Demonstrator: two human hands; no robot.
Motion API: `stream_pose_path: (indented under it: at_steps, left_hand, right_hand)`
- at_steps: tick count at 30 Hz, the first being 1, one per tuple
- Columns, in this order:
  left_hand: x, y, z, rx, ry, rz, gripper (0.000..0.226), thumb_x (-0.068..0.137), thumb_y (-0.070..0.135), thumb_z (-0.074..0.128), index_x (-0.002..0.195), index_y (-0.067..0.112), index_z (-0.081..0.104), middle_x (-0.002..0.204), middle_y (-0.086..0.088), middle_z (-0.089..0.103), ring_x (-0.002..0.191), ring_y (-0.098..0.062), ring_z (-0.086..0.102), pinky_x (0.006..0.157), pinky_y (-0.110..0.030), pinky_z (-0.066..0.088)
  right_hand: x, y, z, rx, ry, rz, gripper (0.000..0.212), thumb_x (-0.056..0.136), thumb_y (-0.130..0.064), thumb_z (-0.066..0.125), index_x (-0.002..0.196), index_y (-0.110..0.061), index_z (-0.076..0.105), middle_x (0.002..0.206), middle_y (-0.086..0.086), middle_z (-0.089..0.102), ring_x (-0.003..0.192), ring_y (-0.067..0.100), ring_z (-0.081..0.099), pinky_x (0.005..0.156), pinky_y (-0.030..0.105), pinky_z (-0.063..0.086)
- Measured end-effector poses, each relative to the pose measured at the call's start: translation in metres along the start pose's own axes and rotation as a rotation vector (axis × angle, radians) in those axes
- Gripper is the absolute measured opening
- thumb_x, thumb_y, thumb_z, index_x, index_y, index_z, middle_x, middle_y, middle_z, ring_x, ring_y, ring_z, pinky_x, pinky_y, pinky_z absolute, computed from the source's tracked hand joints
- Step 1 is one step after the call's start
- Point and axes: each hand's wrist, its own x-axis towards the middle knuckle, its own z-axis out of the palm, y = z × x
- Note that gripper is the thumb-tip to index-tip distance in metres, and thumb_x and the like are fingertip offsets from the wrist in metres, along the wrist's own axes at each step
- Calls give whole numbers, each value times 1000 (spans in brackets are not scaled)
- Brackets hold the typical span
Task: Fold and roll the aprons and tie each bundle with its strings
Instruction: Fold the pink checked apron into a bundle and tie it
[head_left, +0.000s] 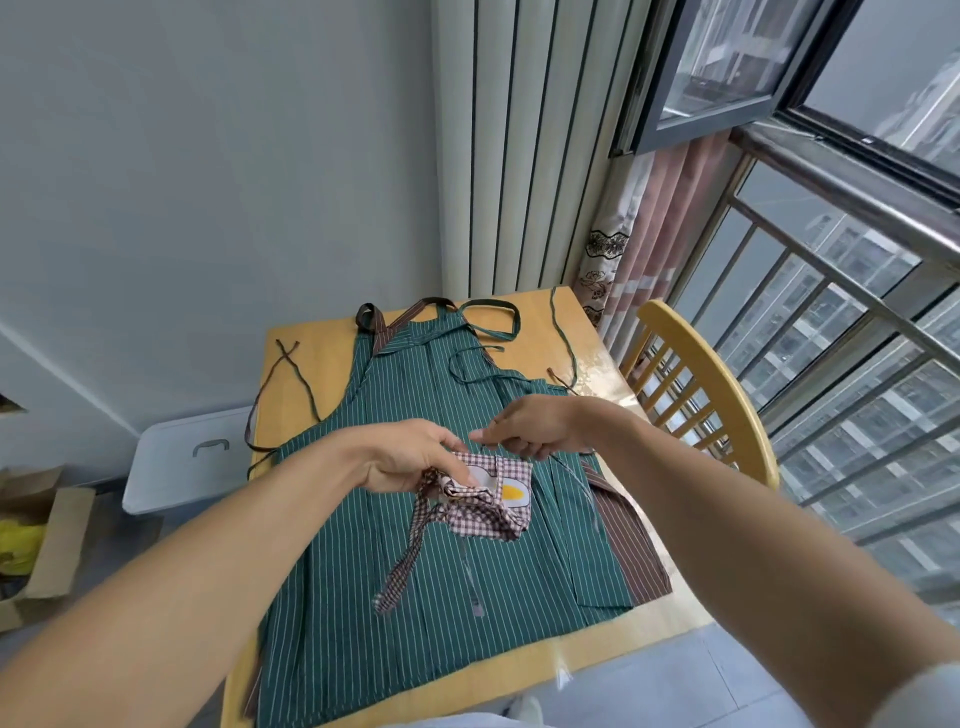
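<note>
Holding a small rolled bundle (488, 499) of pink-and-white checked apron cloth above the middle of the table (597, 358), the left hand (410, 457) has its fingers curled down over the bundle's left end, thumb side tucked against the roll. On the bundle's upper face sits a printed patch with a yellow half-round shape and a white outline; no lettering or brand can be read on it or on anything else in view. The bundle's long axis runs roughly left to right, tilted a little so the right end sits lower and nearer. One checked strap (402, 561) hangs from its left end, trailing down and toward the near-left across the cloth below. The right hand (535, 428) is just beyond the bundle's far-right corner, fingers bent and pinching a thin string (571, 478) that runs away to the right and down. Beneath both lies a green apron (363, 571) with fine white stripes, spread flat, its long axis running from the near table edge to the far one, bib and neck loop pointing away toward the wall. A brown striped apron (631, 540) shows under it along the right edge. A yellow wooden chair (711, 379) stands at the table's right.
</note>
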Motion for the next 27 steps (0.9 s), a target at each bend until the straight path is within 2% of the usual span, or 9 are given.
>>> stream_pose_path:
  at_steps: [4, 6, 8, 13, 16, 18, 20, 25, 27]
  left_hand:
    - [0, -7, 0, -33, -12, -20, 61, 82, -9, 75, 133, 4, 44, 125, -26, 66, 112, -37, 69, 103, -52, 52]
    - [0, -9, -1, -26, -22, -20, 69, 79, -8, 77, 137, 5, 43, 130, -25, 63, 111, -35, 70, 102, -50, 53]
    - [1, -10, -2, -29, -29, -20, 77, 75, -6, 81, 141, 4, 43, 133, -24, 62, 114, -33, 69, 103, -49, 53]
    - [4, -14, 0, -76, 57, 17, 54, 78, 4, 83, 125, -3, 59, 115, -14, 75, 111, -28, 71, 105, -43, 52]
    - [7, -17, 0, -249, 209, 73, 49, 72, 11, 83, 116, -3, 65, 110, -17, 75, 98, -26, 71, 91, -37, 57]
    - [11, -20, -2, -371, 303, 104, 31, 84, 6, 73, 113, -4, 65, 108, -18, 73, 85, -20, 69, 72, -30, 58]
    - [14, -21, -3, -449, 369, 123, 21, 93, 0, 63, 114, -4, 62, 106, -18, 72, 81, -19, 68, 64, -28, 54]
    - [16, -19, 2, -624, 389, 189, 14, 96, -6, 57, 109, 1, 56, 109, -20, 70, 90, -23, 67, 79, -33, 54]
    - [17, -18, 2, -672, 351, 226, 21, 96, -7, 55, 117, 0, 57, 116, -21, 70, 101, -28, 68, 88, -38, 55]
  right_hand:
    - [-4, -30, 2, -205, 142, -24, 42, 93, -57, 63, 87, -15, 64, 67, 2, 45, 58, 17, 38, 58, 31, 35]
    - [-3, -41, 8, -337, 202, -20, 44, 90, -61, 63, 80, -19, 62, 72, 7, 48, 64, 20, 43, 63, 32, 38]
    - [-3, -49, 14, -392, 269, -33, 44, 89, -61, 66, 77, -20, 60, 71, 4, 50, 63, 20, 45, 59, 29, 36]
    - [-9, -56, 24, -371, 344, -107, 43, 95, -54, 63, 82, -13, 69, 68, 3, 52, 61, 17, 47, 55, 27, 34]
    - [-16, -52, 27, -373, 401, -139, 41, 101, -46, 58, 85, -9, 70, 67, 4, 53, 55, 14, 44, 50, 25, 32]
    - [-21, -44, 31, -318, 410, -146, 35, 103, -42, 55, 81, -18, 69, 68, 5, 54, 52, 13, 41, 47, 25, 30]
    - [-23, -31, 36, -198, 400, -152, 32, 101, -41, 58, 80, -20, 67, 67, 3, 54, 50, 13, 38, 47, 26, 29]
    - [-22, 11, 43, 241, 499, -152, 40, 95, -44, 67, 90, -4, 70, 70, 1, 61, 55, 13, 40, 51, 24, 34]
    - [-22, 20, 43, 409, 437, -117, 35, 98, -41, 62, 96, -7, 72, 75, 0, 60, 58, 11, 41, 53, 22, 34]
